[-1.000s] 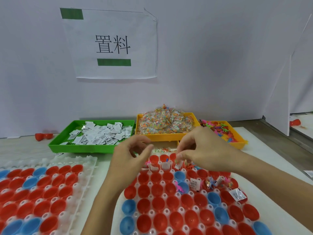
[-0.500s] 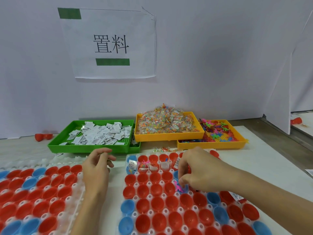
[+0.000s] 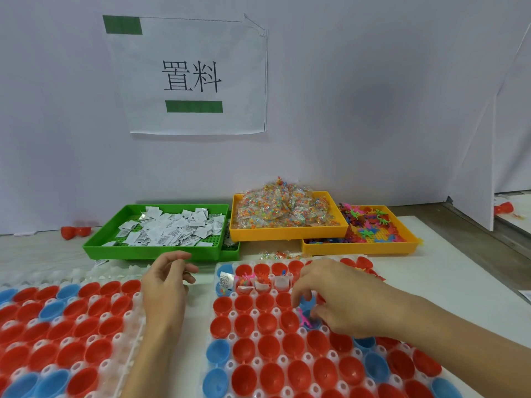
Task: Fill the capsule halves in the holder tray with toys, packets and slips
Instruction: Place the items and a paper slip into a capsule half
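The holder tray (image 3: 253,313) in front of me holds rows of red and blue capsule halves. Some in its far rows hold slips, such as one slip (image 3: 224,280), and small toys. My right hand (image 3: 339,300) hovers over the tray with its fingers curled down at a blue capsule half (image 3: 309,303). A pink toy (image 3: 304,319) lies by that half. What the fingertips hold is hidden. My left hand (image 3: 169,285) floats between the two holder trays, fingers loosely curled, holding nothing that I can see.
A second holder tray (image 3: 126,317) of capsule halves lies at the left. Behind stand a green tray (image 3: 155,251) of white slips, a yellow tray (image 3: 287,234) heaped with packets and a yellow tray (image 3: 359,248) of coloured toys. Loose packets (image 3: 275,255) lie before them.
Both hands were raised together over the tray's far rows. My right hand has dropped onto the tray near the pink toy. My left hand has drawn away to the left.
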